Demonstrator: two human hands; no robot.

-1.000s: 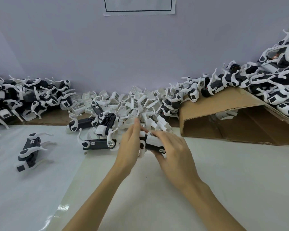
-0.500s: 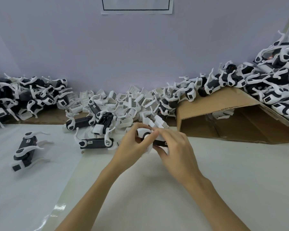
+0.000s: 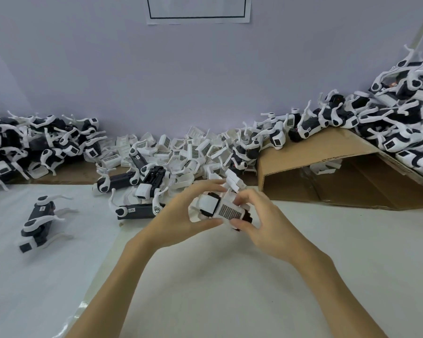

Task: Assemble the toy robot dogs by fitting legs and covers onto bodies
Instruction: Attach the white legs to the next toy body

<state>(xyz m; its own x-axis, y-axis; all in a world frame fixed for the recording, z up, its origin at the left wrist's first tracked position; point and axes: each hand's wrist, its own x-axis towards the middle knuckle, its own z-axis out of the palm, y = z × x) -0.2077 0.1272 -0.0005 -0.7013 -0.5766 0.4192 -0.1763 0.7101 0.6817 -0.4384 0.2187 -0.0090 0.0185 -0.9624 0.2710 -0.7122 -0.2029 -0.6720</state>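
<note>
Head view: toy dog (image 3: pixel 221 209) between left hand (image 3: pixel 178 219) and right hand (image 3: pixel 266 225).

Two bare forearms, two bare hands, nothing worn.

The left hand (image 3: pixel 174 220) and right hand (image 3: pixel 266 225) carry no gloves, rings or watch; both arms run bare from the near edge up to the wrists, no sleeve in sight, fingernails short and plain.
</note>
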